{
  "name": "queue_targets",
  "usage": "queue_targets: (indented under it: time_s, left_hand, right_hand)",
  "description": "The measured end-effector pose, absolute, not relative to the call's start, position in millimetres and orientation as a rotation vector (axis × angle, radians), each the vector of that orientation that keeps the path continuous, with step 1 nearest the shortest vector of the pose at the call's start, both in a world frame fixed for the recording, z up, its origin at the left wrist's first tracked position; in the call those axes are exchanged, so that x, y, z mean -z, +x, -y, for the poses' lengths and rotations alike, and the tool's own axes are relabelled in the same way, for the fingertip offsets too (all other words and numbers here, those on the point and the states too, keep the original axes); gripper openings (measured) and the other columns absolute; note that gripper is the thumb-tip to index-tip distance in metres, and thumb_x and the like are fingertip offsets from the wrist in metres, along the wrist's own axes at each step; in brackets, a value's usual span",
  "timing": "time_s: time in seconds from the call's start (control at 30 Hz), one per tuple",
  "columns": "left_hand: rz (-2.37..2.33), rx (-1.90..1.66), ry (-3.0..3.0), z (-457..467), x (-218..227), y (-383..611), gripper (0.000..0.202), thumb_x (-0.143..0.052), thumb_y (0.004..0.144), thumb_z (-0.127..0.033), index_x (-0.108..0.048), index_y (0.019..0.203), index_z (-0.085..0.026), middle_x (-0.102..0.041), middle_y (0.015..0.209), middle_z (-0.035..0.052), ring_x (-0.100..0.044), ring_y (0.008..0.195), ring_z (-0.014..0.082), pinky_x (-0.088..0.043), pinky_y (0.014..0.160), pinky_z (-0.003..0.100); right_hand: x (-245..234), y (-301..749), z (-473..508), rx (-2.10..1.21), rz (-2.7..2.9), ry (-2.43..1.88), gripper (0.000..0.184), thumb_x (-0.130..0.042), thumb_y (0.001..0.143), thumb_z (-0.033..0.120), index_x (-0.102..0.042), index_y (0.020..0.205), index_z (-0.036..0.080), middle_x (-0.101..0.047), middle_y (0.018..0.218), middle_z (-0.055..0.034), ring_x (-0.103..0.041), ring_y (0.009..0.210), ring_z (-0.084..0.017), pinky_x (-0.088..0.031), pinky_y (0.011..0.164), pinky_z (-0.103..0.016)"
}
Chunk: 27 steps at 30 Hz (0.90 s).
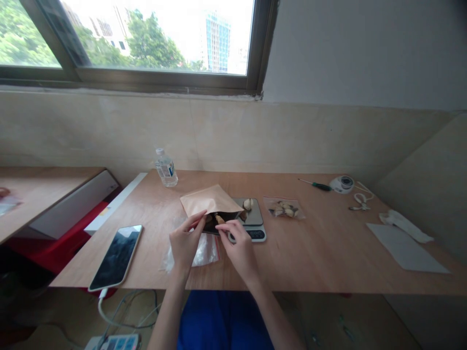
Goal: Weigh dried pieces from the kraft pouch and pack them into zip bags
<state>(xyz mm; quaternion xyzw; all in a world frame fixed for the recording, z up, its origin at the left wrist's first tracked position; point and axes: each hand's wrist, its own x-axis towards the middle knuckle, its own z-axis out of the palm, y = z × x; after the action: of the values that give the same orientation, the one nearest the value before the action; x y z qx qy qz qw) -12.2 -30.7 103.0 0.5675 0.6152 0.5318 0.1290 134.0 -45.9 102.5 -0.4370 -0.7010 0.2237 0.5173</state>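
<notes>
A brown kraft paper bag (209, 197) lies tilted with its dark mouth towards me. My left hand (185, 240) is closed on the left edge of that mouth. At the lower right of the opening, my right hand (239, 247) pinches the bag's lip between thumb and fingers. A tan dried piece (220, 219), perhaps mushroom, shows in the mouth right by my right fingertips. Behind my right hand stands a small digital scale (255, 219), carrying a pale rounded piece (248, 204) and a darker one partly hidden by the bag. Under the bag lies a clear zip bag (206, 252).
Right of the scale is a zip bag of dried pieces (283, 209). Farther right are a screwdriver (321, 186), a white camera (342, 184), its cable and a white sheet (406, 248). To the left are a water bottle (167, 169) and a charging phone (116, 257).
</notes>
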Motion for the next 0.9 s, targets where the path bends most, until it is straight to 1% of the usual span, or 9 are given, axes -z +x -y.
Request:
queue_targets:
  time_s: [0.13, 0.23, 0.3, 0.5, 0.6, 0.73, 0.83, 0.9]
  left_hand:
    - [-1.774, -1.573, 1.641, 28, -107, -13, 0.024, -0.059, 0.079, -0.039, -0.071, 0.096, -0.026, -0.074, 0.087, -0.0006, -0.07, 0.082, 0.0208, -0.056, 0.068, 0.026]
    - [-1.785, -1.59, 1.636, 27, -109, -14, 0.024, -0.059, 0.078, -0.039, -0.071, 0.095, -0.026, -0.074, 0.087, -0.0007, -0.07, 0.081, 0.0208, -0.056, 0.067, 0.026]
    - [-1.791, -1.593, 1.632, 27, -109, -14, 0.023, -0.06, 0.078, -0.038, -0.071, 0.094, -0.026, -0.074, 0.087, -0.001, -0.07, 0.08, 0.0204, -0.056, 0.067, 0.026]
    - [-1.789, -1.578, 1.633, 25, -108, -15, 0.023, -0.06, 0.078, -0.037, -0.071, 0.095, -0.026, -0.074, 0.088, -0.0006, -0.07, 0.08, 0.0202, -0.056, 0.068, 0.026]
    - [-1.783, -1.591, 1.638, 25, -109, -14, 0.022, -0.06, 0.078, -0.037, -0.071, 0.094, -0.026, -0.074, 0.087, -0.0001, -0.07, 0.079, 0.0207, -0.056, 0.067, 0.026]
    - [-1.773, -1.602, 1.638, 24, -109, -14, 0.023, -0.06, 0.078, -0.037, -0.071, 0.094, -0.025, -0.074, 0.088, 0.0001, -0.07, 0.08, 0.0208, -0.056, 0.066, 0.026]
    - [-1.774, -1.6, 1.636, 25, -108, -14, 0.022, -0.06, 0.078, -0.036, -0.071, 0.094, -0.026, -0.074, 0.087, -0.0002, -0.07, 0.08, 0.0207, -0.056, 0.066, 0.026]
    - [-1.784, -1.595, 1.635, 25, -107, -14, 0.022, -0.06, 0.078, -0.036, -0.071, 0.094, -0.026, -0.074, 0.086, -0.0001, -0.07, 0.079, 0.0206, -0.056, 0.066, 0.026]
  right_hand:
    - [-103, 160, 56, -0.55, 1.531, -1.031, 0.011, -0.049, 0.087, 0.022, -0.06, 0.088, 0.021, -0.062, 0.088, -0.0046, -0.06, 0.087, -0.017, -0.05, 0.081, -0.03]
    - [-95, 183, 53, -0.582, 1.439, -1.068, 0.011, -0.05, 0.086, 0.024, -0.06, 0.083, 0.02, -0.061, 0.086, -0.0051, -0.06, 0.086, -0.017, -0.05, 0.078, -0.03]
    - [-88, 197, 47, -0.575, 1.384, -1.099, 0.011, -0.05, 0.086, 0.024, -0.06, 0.084, 0.02, -0.061, 0.088, -0.0056, -0.06, 0.087, -0.017, -0.05, 0.078, -0.03]
    - [-66, 231, 22, -0.284, 1.48, -1.243, 0.016, -0.048, 0.086, 0.024, -0.062, 0.087, 0.019, -0.065, 0.088, -0.0071, -0.061, 0.087, -0.019, -0.048, 0.083, -0.035]
    - [-53, 238, 14, -0.179, 1.575, -1.314, 0.022, -0.043, 0.088, 0.023, -0.063, 0.093, 0.019, -0.066, 0.092, -0.0078, -0.062, 0.09, -0.02, -0.048, 0.083, -0.035]
    - [-36, 238, 6, -0.118, 1.744, -1.38, 0.03, -0.037, 0.087, 0.014, -0.064, 0.098, 0.019, -0.065, 0.097, -0.0088, -0.061, 0.094, -0.02, -0.048, 0.086, -0.036]
    - [-31, 237, 2, -0.15, 1.833, -1.387, 0.031, -0.036, 0.085, 0.012, -0.065, 0.095, 0.018, -0.063, 0.103, -0.0107, -0.06, 0.098, -0.022, -0.048, 0.087, -0.038]
    - [-35, 234, 5, -0.165, 1.855, -1.365, 0.029, -0.038, 0.085, 0.013, -0.065, 0.093, 0.018, -0.06, 0.111, -0.0121, -0.057, 0.106, -0.023, -0.047, 0.091, -0.04]
